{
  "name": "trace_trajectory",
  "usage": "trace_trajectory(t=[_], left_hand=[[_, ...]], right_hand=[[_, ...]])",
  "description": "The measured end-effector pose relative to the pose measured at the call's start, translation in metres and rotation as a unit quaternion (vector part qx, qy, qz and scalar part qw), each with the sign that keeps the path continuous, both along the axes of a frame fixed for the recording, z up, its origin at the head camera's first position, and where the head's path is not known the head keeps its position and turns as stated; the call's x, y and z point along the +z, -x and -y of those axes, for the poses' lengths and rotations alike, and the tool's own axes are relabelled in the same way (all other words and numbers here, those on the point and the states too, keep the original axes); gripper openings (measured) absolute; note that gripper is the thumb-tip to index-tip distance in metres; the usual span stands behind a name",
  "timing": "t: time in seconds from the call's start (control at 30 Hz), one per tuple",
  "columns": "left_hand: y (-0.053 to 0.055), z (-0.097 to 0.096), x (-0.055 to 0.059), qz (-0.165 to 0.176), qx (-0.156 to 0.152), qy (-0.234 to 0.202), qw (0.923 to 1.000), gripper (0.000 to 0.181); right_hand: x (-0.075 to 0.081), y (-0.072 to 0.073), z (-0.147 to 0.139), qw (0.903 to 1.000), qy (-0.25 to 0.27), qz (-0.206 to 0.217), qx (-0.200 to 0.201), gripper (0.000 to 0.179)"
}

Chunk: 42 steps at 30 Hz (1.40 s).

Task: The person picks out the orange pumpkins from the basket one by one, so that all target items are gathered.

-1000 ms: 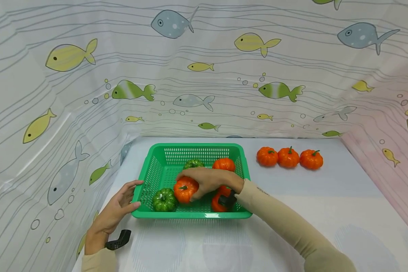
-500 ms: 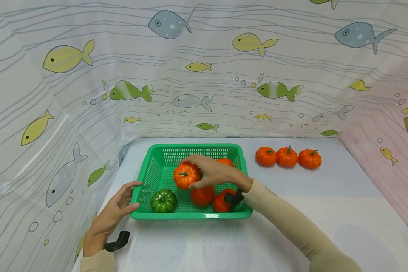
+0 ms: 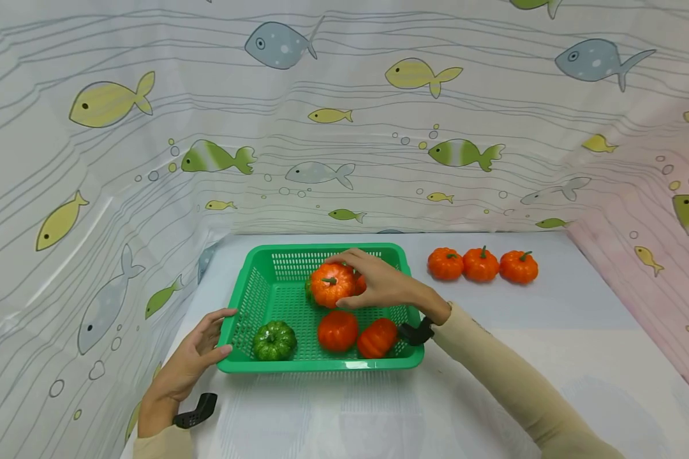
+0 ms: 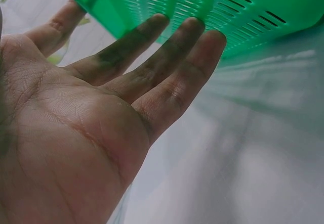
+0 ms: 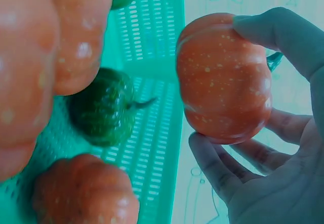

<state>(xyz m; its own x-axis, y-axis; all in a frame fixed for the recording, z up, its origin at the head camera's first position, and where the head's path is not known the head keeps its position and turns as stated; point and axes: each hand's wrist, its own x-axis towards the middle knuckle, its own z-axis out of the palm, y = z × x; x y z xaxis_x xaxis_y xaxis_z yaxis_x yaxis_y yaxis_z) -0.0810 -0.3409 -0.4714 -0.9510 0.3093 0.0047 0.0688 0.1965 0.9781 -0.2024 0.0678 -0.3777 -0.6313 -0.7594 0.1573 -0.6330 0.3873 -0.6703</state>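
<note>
My right hand (image 3: 386, 280) pinches a small orange pumpkin (image 3: 330, 285) above the green plastic basket (image 3: 321, 365). In the right wrist view, thumb and fingertips clasp that pumpkin (image 5: 223, 80) from opposite sides, its stem toward the palm. Nearly straight fingers of my left hand (image 3: 186, 360) touch the basket's left side; the left wrist view has the fingertips at its slotted wall (image 4: 202, 1). Inside the basket lie a green pumpkin (image 3: 274, 342) at front left and two orange pumpkins (image 3: 337, 331) at front. Behind the held one, another orange and a green pumpkin are mostly hidden.
Three orange pumpkins (image 3: 481, 264) stand in a row on the white tabletop (image 3: 494, 312), right of the basket. A fish-patterned curtain (image 3: 321, 146) encloses the table at the back and sides.
My right hand has lifted the orange pumpkin from the front middle of the basket, then carried it back and slightly right. The left hand has stayed at the basket's side.
</note>
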Motion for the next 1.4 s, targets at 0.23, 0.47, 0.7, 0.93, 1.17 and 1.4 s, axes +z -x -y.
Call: trace_trajectory(t=[0.23,0.47,0.7,0.93,1.17,1.4], left_hand=[[-0.001,-0.001,0.001,-0.001,0.007,0.006,1.0000,0.064],[-0.001,-0.002,0.000,0.001,0.013,0.004,0.9999,0.065],[-0.002,-0.003,0.000,0.002,0.006,-0.002,1.0000,0.065],[-0.002,-0.002,-0.001,-0.005,-0.008,-0.012,0.9999,0.065],[-0.002,-0.002,0.001,0.006,0.004,-0.006,1.0000,0.065],[-0.002,-0.003,0.001,0.001,0.004,-0.008,1.0000,0.065]], right_hand=[[-0.004,0.000,-0.025,0.9993,0.026,0.014,-0.024,0.071],[-0.009,-0.001,-0.053,0.9970,0.056,0.019,-0.049,0.071],[-0.013,-0.006,-0.080,0.9936,0.072,0.026,-0.083,0.071],[-0.023,-0.013,-0.108,0.9880,0.075,0.052,-0.125,0.072],[-0.031,-0.020,-0.135,0.9801,0.083,0.064,-0.169,0.074],[-0.040,-0.025,-0.159,0.9728,0.086,0.066,-0.205,0.076]])
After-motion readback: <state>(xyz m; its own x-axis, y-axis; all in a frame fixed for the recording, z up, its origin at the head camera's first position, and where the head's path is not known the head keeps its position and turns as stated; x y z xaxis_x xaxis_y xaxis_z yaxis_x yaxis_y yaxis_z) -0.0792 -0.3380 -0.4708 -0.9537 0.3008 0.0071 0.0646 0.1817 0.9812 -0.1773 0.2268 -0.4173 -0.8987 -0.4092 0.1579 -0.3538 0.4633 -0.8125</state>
